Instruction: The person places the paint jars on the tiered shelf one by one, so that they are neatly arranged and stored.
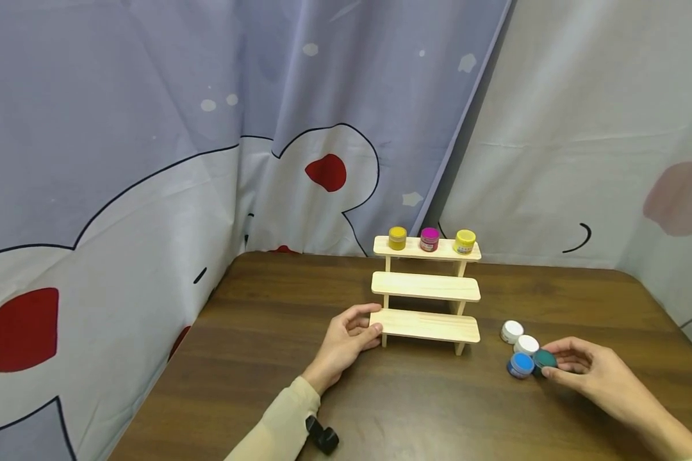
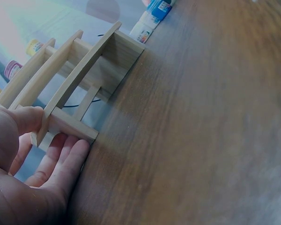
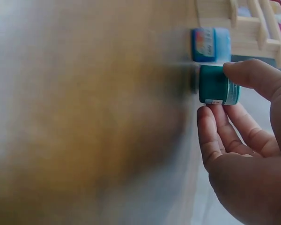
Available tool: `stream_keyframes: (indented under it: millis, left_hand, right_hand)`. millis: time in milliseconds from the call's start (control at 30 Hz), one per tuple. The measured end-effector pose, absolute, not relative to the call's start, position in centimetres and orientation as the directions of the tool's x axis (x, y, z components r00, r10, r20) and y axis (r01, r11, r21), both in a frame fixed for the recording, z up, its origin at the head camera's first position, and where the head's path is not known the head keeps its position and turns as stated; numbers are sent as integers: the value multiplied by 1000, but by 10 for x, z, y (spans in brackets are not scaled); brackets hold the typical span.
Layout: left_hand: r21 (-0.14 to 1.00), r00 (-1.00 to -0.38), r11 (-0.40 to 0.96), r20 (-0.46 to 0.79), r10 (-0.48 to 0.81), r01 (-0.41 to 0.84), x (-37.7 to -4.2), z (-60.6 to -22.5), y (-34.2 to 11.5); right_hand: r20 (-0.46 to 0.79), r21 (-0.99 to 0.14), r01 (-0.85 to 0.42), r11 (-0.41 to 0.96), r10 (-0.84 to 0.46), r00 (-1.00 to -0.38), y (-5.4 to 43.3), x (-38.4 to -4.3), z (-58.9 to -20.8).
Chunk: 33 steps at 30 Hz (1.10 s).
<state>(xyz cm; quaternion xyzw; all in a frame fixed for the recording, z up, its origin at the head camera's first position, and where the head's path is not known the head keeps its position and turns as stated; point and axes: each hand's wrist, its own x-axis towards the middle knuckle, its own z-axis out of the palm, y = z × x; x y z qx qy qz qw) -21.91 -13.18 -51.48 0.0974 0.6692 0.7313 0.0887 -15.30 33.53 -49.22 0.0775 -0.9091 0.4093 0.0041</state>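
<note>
A three-tier wooden stand [image 1: 425, 325] sits on the table, and my left hand [image 1: 348, 336] grips the left end of its lowest shelf. In the left wrist view the thumb [image 2: 28, 118] lies on the shelf and the fingers reach under it by the leg. Off to the right, my right hand [image 1: 591, 371] pinches a small dark green paint jar [image 3: 216, 85] between thumb and fingers. Beside that jar stand a blue paint jar [image 1: 521, 365] and two white-lidded jars [image 1: 512, 331]. On the top shelf are a dark yellow jar [image 1: 397, 238], a magenta jar [image 1: 429, 239] and a bright yellow jar [image 1: 464, 241].
The brown wooden table [image 1: 277, 301] reaches back to a printed curtain [image 1: 323, 77] behind the stand. A black strap-like piece [image 1: 323, 436] shows at the left sleeve [image 1: 285, 419].
</note>
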Motion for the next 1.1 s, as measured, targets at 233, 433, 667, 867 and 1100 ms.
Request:
stream_keyframes:
  millis: [233, 433, 667, 867, 1100]
  left_hand:
    - [996, -966, -91, 30, 258, 6, -219, -515, -132]
    - [996, -966, -93, 30, 256, 7, -219, -515, -132]
    - [996, -966, -95, 29, 258, 4, -219, -516, -132]
    - [996, -965, -94, 32, 261, 8, -219, -515, -132]
    - [995, -965, -95, 28, 261, 4, -218, -515, -133]
  right_hand:
    - [59, -703, -130, 699, -125, -990, 347, -156, -469]
    - [117, -702, -165, 693, -117, -986, 353, -164, -448]
    - [179, -674, -190, 713, -92, -980, 352, -174, -423]
    - [198, -679, -189, 710, -71, -978, 346, -182, -402]
    - [205, -691, -172, 702, -38, -978, 332, -189, -384]
